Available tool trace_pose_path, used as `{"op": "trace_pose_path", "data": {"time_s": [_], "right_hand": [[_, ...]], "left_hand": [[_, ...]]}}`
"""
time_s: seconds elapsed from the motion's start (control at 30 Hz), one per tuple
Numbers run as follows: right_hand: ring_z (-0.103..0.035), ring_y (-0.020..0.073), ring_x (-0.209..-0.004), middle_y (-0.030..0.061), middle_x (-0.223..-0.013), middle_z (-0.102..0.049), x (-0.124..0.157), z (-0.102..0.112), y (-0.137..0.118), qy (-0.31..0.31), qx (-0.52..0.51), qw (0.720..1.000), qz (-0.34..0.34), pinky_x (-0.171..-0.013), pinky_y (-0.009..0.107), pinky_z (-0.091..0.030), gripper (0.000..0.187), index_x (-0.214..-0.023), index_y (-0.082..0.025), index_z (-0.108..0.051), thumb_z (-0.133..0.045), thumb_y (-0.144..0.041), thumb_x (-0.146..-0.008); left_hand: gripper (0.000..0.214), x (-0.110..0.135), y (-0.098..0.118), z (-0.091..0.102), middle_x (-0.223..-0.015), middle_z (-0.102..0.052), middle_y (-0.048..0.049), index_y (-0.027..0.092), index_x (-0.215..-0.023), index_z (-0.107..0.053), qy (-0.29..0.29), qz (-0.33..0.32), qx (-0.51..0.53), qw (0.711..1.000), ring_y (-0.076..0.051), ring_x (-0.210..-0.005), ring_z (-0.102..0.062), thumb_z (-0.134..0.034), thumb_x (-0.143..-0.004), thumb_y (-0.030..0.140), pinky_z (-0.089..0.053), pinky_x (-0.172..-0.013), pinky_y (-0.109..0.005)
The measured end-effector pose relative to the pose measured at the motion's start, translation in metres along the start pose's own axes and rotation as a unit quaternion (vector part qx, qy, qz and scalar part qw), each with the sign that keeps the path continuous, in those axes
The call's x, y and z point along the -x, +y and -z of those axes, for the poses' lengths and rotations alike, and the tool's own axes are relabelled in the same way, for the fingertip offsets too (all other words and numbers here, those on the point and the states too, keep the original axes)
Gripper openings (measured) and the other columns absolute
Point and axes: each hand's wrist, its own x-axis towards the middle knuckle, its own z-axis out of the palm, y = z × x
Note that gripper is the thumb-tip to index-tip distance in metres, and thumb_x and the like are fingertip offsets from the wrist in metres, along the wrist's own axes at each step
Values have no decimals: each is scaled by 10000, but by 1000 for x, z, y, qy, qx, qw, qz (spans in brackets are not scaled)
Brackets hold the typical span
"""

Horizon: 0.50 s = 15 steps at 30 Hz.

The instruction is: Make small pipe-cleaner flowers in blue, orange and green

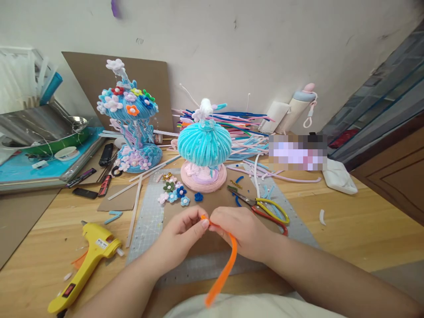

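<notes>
An orange pipe cleaner [224,269] is held between both hands over the cutting mat [149,225]. My left hand [180,236] pinches its top end with thumb and fingers. My right hand [243,232] is closed around it just beside, and the rest of the stem curves down toward me. Beyond my hands stands a blue-domed pipe-cleaner mushroom [203,148] on a pink base, with several small pipe-cleaner flowers [174,194] lying in front of it.
A yellow glue gun [88,265] lies at the lower left. Yellow and red scissors [265,207] rest right of my hands. A taller flowered blue mushroom [130,128] stands at the back left, a pile of pipe cleaners [238,121] against the wall.
</notes>
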Motion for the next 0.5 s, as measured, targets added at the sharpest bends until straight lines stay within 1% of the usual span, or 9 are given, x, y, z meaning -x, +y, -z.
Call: {"op": "trace_pose_path", "data": {"time_s": [0.1,0.17,0.23,0.3,0.33,0.37,0.43,0.47,0.5], "right_hand": [[-447,134,-632,29,-721,-532,1,0,0,-10,64,998,27,-554,245,-315,152,-817,-166,-526,-392,-116,-867],[-411,122,-583,10,-666,-500,2,0,-2,-6,42,999,30,-532,246,-291,158,-755,-167,-519,-399,-107,-839],[-381,102,-539,-16,-605,-453,2,-1,-5,19,-51,998,-11,-515,234,-283,177,-674,-171,-490,-419,-136,-833],[-363,83,-500,-38,-553,-421,2,-5,-8,42,-215,969,-116,-486,213,-283,200,-627,-172,-463,-456,-183,-826],[-345,74,-467,-48,-522,-411,2,-8,-9,49,-316,930,-182,-454,201,-271,206,-616,-173,-455,-470,-207,-819],[-312,64,-422,-60,-485,-400,1,-10,-9,51,-420,871,-249,-415,189,-245,201,-615,-176,-449,-475,-224,-809],[-202,47,-340,-88,-416,-363,-2,-16,-8,27,-608,711,-353,-348,173,-162,175,-622,-182,-439,-460,-240,-786],[-148,41,-319,-99,-393,-341,-3,-18,-7,2,-675,630,-384,-330,168,-121,163,-622,-183,-433,-452,-244,-772],[-110,35,-310,-107,-381,-325,-4,-20,-5,-29,-722,563,-402,-321,164,-93,157,-620,-181,-430,-450,-249,-760]], "left_hand": [[211,0,-1,-1,-667,-438,31,163,-748,-526,-8,24,5,1000,-109,-653,-390,-497,-858,340,-322,-617,-216],[210,0,-3,-2,-670,-431,31,163,-759,-526,-19,34,14,999,-109,-648,-383,-499,-855,348,-323,-610,-216],[194,0,-3,-4,-702,-445,23,169,-788,-521,-27,24,10,999,-115,-669,-395,-486,-862,345,-337,-627,-220],[177,2,-3,-6,-750,-464,8,178,-815,-514,-18,-9,-33,999,-126,-705,-416,-453,-881,331,-354,-659,-233],[169,2,-3,-7,-771,-473,0,182,-822,-512,-9,-34,-69,997,-132,-722,-426,-433,-891,316,-359,-675,-241],[161,3,-3,-7,-786,-481,-9,184,-825,-510,0,-63,-111,992,-138,-733,-434,-417,-898,294,-361,-686,-249],[141,4,-3,-6,-809,-499,-26,186,-841,-514,12,-126,-206,970,-152,-759,-448,-398,-902,237,-358,-709,-265],[132,4,-3,-5,-825,-513,-36,188,-854,-519,15,-157,-251,955,-160,-779,-454,-397,-898,210,-354,-723,-274],[130,4,-4,-4,-846,-527,-46,191,-867,-526,18,-183,-289,940,-170,-803,-459,-399,-893,188,-349,-738,-284]]}}
